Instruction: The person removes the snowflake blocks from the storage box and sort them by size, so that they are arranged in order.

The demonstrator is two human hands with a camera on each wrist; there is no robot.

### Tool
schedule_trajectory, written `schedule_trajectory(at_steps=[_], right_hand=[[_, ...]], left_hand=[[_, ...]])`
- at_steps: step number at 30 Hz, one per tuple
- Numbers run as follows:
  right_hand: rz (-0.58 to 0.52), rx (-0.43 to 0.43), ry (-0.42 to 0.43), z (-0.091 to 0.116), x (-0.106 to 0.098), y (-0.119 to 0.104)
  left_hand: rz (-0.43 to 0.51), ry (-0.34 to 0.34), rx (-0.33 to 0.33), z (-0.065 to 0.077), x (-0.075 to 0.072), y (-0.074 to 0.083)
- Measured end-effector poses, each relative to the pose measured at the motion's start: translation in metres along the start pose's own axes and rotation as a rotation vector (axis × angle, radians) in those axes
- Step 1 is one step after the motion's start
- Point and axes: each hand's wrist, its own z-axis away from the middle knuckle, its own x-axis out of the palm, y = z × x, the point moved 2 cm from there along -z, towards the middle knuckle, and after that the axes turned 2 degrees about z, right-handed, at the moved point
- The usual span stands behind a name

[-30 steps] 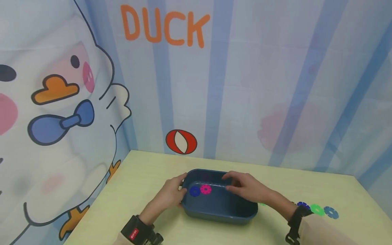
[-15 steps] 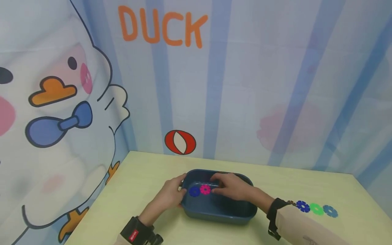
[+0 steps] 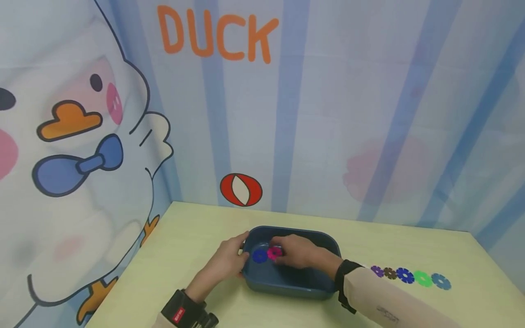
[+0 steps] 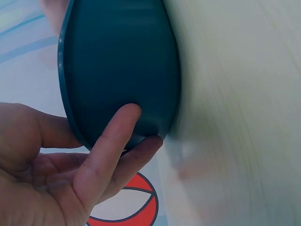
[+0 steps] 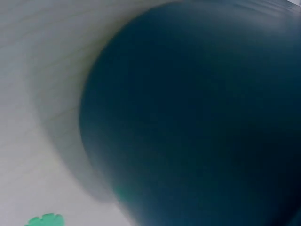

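Observation:
A dark blue plastic basin [image 3: 295,291] with rounded corners sits on the table. My left hand [image 3: 227,259] holds its left end, thumb over the rim and fingers outside; the left wrist view shows this hand [image 4: 70,174] against the basin's wall [image 4: 117,56]. Inside lie a blue snowflake disc [image 3: 259,256] and, just right of it, a pink snowflake disc [image 3: 274,253]. My right hand [image 3: 299,252] reaches into the basin, its thumb and fingertips pinching the pink disc at opposite edges. In the right wrist view the basin [image 5: 178,113] fills most of the picture and hides that hand.
Right of the basin, a row of snowflake discs lies on the pale yellow table [image 3: 205,223]: purple [image 3: 377,272], brown [image 3: 390,273], blue [image 3: 405,275], green [image 3: 423,279] and grey-blue [image 3: 440,281]. A printed duck curtain [image 3: 328,114] hangs behind and at the left.
My right hand has moved left and down into the basin, from over its right half to the pink disc. More of the disc row now shows. The left hand stays on the basin.

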Motion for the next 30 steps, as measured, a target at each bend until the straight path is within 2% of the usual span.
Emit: schedule_trajectory(at_steps=[6,14,17,20,23,30], right_hand=[[0.065,0.012,0.024,-0.006,0.008,-0.001],[0.036,0.070,0.036,-0.005,0.004,-0.001],[0.038,0.034,0.048,-0.004,0.000,0.001],[-0.028,-0.047,0.079,0.000,-0.007,0.005],[-0.154,-0.113,0.099,0.008,-0.016,0.011],[-0.325,-0.111,0.076,0.024,-0.029,0.029]], left_hand=[[0.000,-0.008,0.005,-0.001,0.001,-0.002],[-0.006,-0.004,0.000,-0.001,-0.001,0.001],[-0.007,-0.001,-0.004,-0.001,0.000,0.000],[-0.006,-0.001,-0.009,-0.001,0.001,0.000],[-0.007,-0.001,-0.011,-0.001,0.001,0.000],[-0.010,-0.004,-0.004,-0.001,0.000,0.000]])
